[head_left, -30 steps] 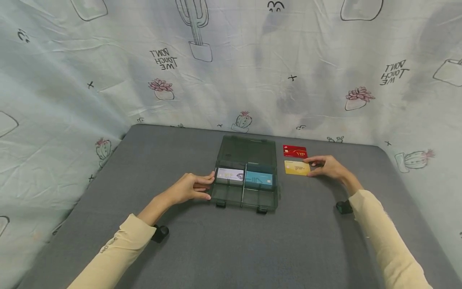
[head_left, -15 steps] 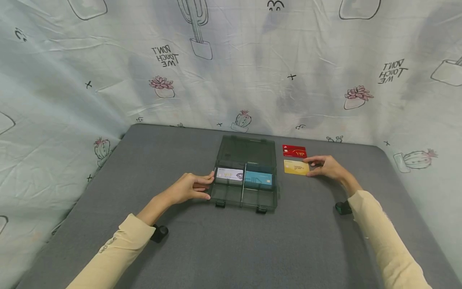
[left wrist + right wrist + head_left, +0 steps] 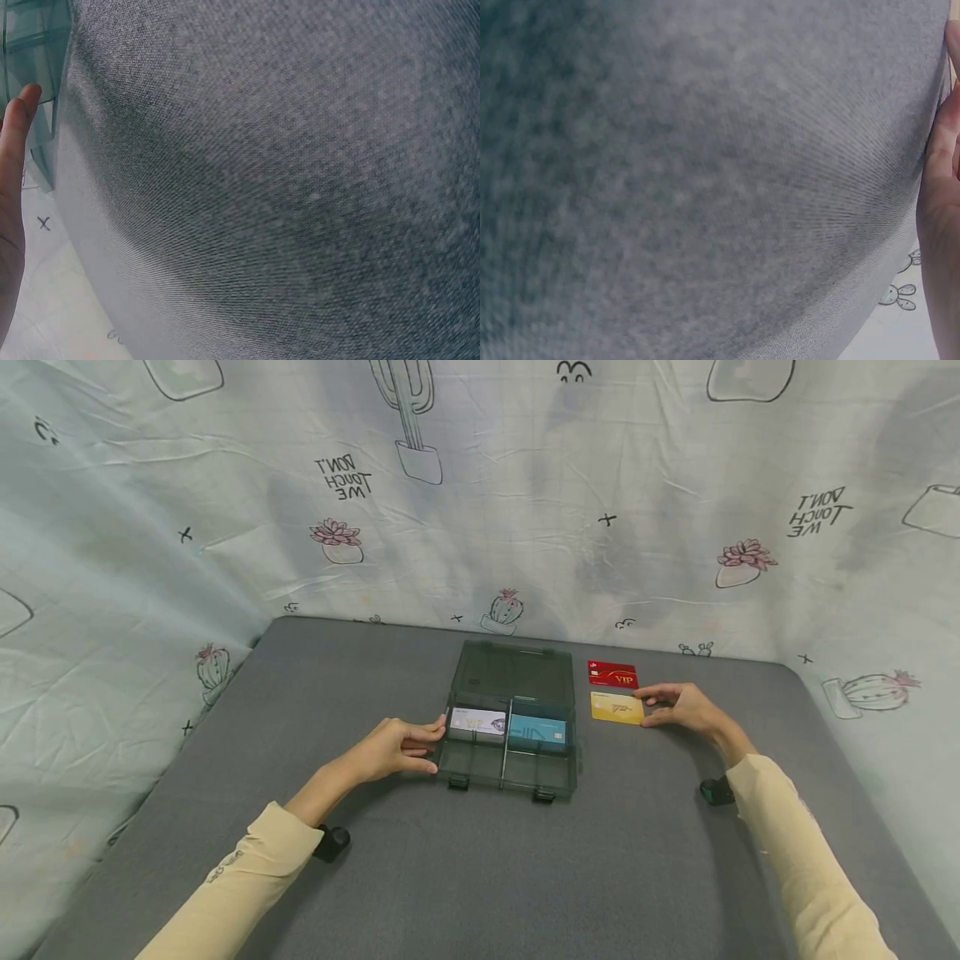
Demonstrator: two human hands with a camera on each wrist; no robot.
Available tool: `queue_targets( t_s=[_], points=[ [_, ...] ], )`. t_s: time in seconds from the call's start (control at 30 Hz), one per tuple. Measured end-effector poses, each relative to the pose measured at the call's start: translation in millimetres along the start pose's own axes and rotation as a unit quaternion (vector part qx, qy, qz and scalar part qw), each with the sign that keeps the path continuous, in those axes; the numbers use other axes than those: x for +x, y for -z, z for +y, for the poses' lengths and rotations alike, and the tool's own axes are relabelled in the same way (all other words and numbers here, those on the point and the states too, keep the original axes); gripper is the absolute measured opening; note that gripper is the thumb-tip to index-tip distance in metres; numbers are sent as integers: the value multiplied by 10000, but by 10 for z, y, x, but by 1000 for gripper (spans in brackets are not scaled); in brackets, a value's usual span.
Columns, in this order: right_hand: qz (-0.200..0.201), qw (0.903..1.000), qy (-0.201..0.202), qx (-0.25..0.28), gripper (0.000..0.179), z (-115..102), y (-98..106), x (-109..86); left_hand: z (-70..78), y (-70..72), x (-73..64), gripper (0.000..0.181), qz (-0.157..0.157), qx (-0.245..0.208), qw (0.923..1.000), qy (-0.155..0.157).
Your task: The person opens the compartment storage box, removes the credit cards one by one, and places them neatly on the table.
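Observation:
A dark green see-through plastic box (image 3: 480,764) lies on the grey table, its lid (image 3: 517,670) laid back. In its rear compartments are a white VIP card (image 3: 478,722) and a blue card (image 3: 537,729). My left hand (image 3: 390,748) touches the box's left side, thumb near the front corner and fingers farther back. To the right of the box lies a yellow card (image 3: 611,707), with a red VIP card (image 3: 612,674) just behind it. My right hand (image 3: 686,707) holds the yellow card's right end between thumb and fingers. The right wrist view does not show the card.
Two black latches (image 3: 543,795) stick out from the box's front edge. A printed cloth (image 3: 480,510) hangs behind the grey table (image 3: 480,877) and at both sides. A dark wrist device (image 3: 331,843) sits below the left cuff, another below the right.

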State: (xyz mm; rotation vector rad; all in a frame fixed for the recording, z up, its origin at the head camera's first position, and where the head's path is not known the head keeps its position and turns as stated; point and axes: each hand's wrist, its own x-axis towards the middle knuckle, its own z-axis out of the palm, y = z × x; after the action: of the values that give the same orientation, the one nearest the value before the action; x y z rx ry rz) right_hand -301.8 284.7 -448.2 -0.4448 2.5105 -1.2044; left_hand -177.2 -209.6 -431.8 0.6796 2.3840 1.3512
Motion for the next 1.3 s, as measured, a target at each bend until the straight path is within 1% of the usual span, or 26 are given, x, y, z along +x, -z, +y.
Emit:
queue_targets(
  t_s=[0.07, 0.23, 0.43, 0.7, 0.9, 1.0, 1.13, 1.3],
  points=[
    [14, 10000, 4, -24, 55, 7, 4, -3, -7, -4, 3, 62, -6, 11, 10000, -50],
    [52, 10000, -11, -38, 55, 26, 11, -14, -4, -17, 14, 62, 1, -55, 10000, 26],
    [46, 10000, 13, 24, 55, 42, 18, -28, -7, -35, 26, 62, 3, 4, 10000, 92],
    [7, 9998, -128, 180, 58, 13, 33, -73, -13, -55, 41, 62, -40, 45, 10000, 30],
    [118, 9985, -177, 513, 59, 31, 42, -127, -7, -63, 43, 63, -55, 55, 10000, 52],
    [276, 9966, -156, 757, 58, 49, 33, -134, -15, -58, 26, 63, -39, 35, 10000, 81],
    [427, 9948, -99, 920, 57, 46, 10, -145, -29, -45, 3, 63, -9, 62, 9999, 94],
    [416, 9931, 12, 1096, 55, -27, -36, -167, -33, -30, -8, 63, 15, 52, 9999, 108]
  ],
)
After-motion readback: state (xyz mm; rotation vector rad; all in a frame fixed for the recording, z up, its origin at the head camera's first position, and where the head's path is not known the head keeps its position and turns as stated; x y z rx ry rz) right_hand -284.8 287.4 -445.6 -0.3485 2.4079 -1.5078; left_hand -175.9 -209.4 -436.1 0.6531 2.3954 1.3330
